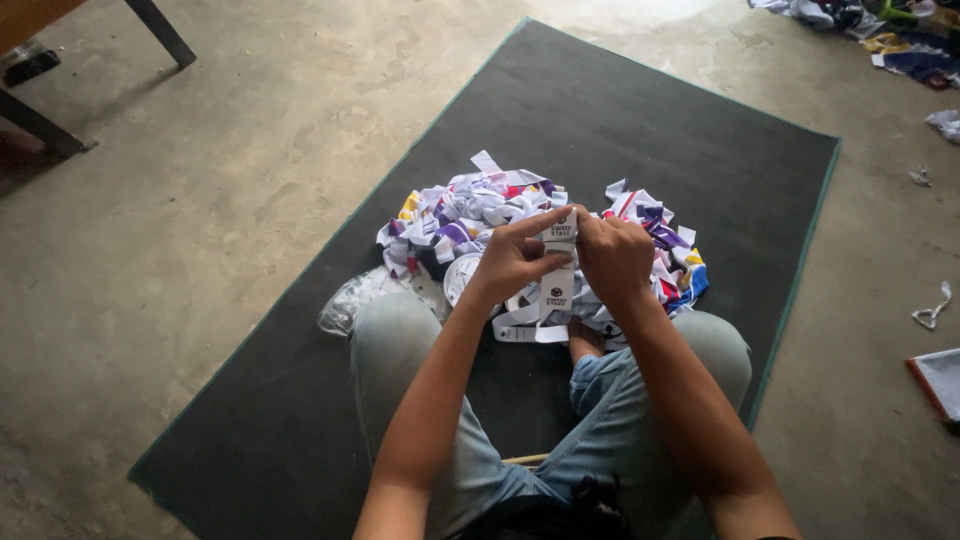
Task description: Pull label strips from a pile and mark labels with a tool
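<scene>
Mat (700, 140) margins open around my pile (480, 215); left hand (515, 260), right hand (615, 255) both pinching white printed strip (558, 285).

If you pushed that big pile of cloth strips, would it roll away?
Probably not. The pile of strips lies flat and tangled on the dark mat, so it would likely slide and spread. The white strip dangles limply from both hands, so the pieces seem floppy and light.

Bare concrete floor (220, 200), stained; dark mat (620, 130) beneath the grip; table legs (160, 32) far upper left.
</scene>
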